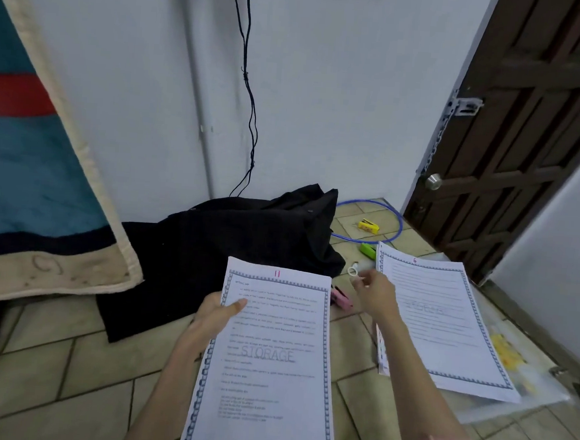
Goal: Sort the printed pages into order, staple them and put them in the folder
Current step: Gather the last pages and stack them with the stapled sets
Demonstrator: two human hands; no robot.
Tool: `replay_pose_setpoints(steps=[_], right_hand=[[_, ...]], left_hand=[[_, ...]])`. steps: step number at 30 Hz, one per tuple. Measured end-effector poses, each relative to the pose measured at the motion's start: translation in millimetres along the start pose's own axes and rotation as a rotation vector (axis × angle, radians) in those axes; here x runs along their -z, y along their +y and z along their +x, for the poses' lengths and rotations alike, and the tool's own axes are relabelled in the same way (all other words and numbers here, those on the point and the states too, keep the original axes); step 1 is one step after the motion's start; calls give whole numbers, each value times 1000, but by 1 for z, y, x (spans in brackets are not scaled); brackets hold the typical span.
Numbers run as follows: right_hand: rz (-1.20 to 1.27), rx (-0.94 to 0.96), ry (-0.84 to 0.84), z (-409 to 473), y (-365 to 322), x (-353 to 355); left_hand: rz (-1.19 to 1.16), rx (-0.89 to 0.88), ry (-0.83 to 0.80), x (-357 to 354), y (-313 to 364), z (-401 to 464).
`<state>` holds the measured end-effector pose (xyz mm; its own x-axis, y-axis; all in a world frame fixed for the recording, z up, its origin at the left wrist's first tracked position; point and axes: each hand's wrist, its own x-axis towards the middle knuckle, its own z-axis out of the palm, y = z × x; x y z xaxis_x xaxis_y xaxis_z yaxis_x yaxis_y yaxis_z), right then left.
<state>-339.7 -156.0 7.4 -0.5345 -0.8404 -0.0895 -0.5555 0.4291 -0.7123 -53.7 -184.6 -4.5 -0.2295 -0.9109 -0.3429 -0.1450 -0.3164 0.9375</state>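
My left hand (215,314) grips the left edge of a stack of printed pages (272,356), thumb on top; the top sheet is numbered 11 and stamped STORAGE. My right hand (373,291) hovers over the floor beside a second pile of pages (439,319) whose top sheet is numbered 6; its fingers are loosely curled and whether they hold anything is unclear. That pile lies on a clear plastic folder (523,391). A green stapler (368,250) sits on the tiles behind the pile. A pink stapler (341,298) lies between the two stacks.
A black cloth (218,249) is heaped on the tiled floor against the white wall. A blue hoop (400,224) and a yellow box (369,226) lie near the dark wooden door (528,133). A small white ring (352,270) sits by my right hand. A blanket (28,167) hangs at left.
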Motion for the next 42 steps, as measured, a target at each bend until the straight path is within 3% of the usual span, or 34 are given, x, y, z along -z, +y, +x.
replay_pose_setpoints(steps=[3, 5, 8, 13, 17, 19, 24, 29, 34, 38, 42], right_hand=[[-327, -34, -244, 10, 4, -15], [-342, 18, -220, 6, 11, -27], [-41, 32, -163, -1, 13, -26], [526, -99, -80, -5, 4, -4], [930, -60, -308, -14, -35, 24], [1173, -162, -353, -20, -59, 31], [1231, -315, -123, -25, -98, 15], [1625, -365, -240, -41, -117, 8], [1256, -300, -188, -42, -110, -8], [1313, -440, -286, -47, -115, -16], [1360, -228, -202, -60, -127, -24]], left_hand=[[29, -10, -4, -1, -1, 2], [51, -8, -5, -2, -2, 4], [58, -3, -10, -2, -1, 3], [80, -36, -43, -4, 3, -2], [77, -84, -50, -10, 10, -10], [77, -120, -61, -15, 12, -15], [114, -183, -56, -30, 15, -30], [105, -218, -54, -30, 13, -39], [85, -238, -36, -26, 9, -45], [83, -246, -33, -26, 5, -47], [91, -244, -36, -29, 2, -49]])
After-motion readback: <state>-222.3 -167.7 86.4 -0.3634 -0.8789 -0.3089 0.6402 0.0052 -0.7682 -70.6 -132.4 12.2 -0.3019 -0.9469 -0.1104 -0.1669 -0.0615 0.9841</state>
